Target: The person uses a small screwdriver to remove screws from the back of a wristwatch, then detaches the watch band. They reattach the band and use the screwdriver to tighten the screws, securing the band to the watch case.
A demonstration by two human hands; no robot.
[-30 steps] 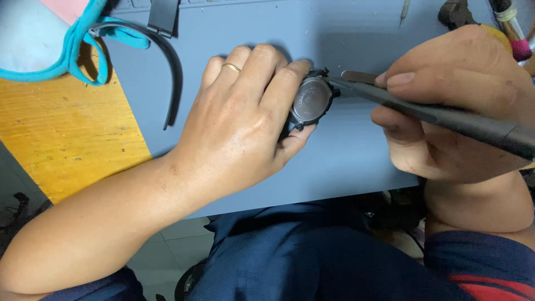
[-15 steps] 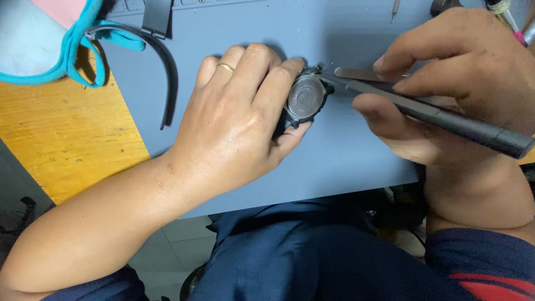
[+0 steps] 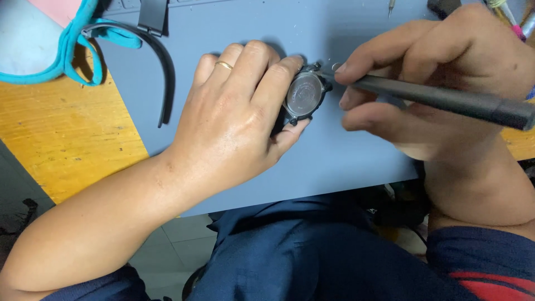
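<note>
My left hand point(image 3: 237, 114), with a ring on one finger, grips a round dark watch case point(image 3: 304, 96) lying back-up on a grey-blue mat point(image 3: 334, 161). Its fingers press the left side of the case and the thumb holds it from below. My right hand point(image 3: 440, 78) holds a long dark pen-like tool point(image 3: 446, 99), whose tip meets the upper right edge of the watch case.
A detached black watch strap point(image 3: 161, 67) lies curved on the mat at upper left. A teal-edged object point(image 3: 67, 50) rests on the yellow wooden table point(image 3: 61, 139). Small tools point(image 3: 510, 17) lie at the top right corner. My lap is below the mat's edge.
My right hand has shifted up and left with the tool, bringing its tip from the case's right side to its upper right edge. My left hand keeps its grip.
</note>
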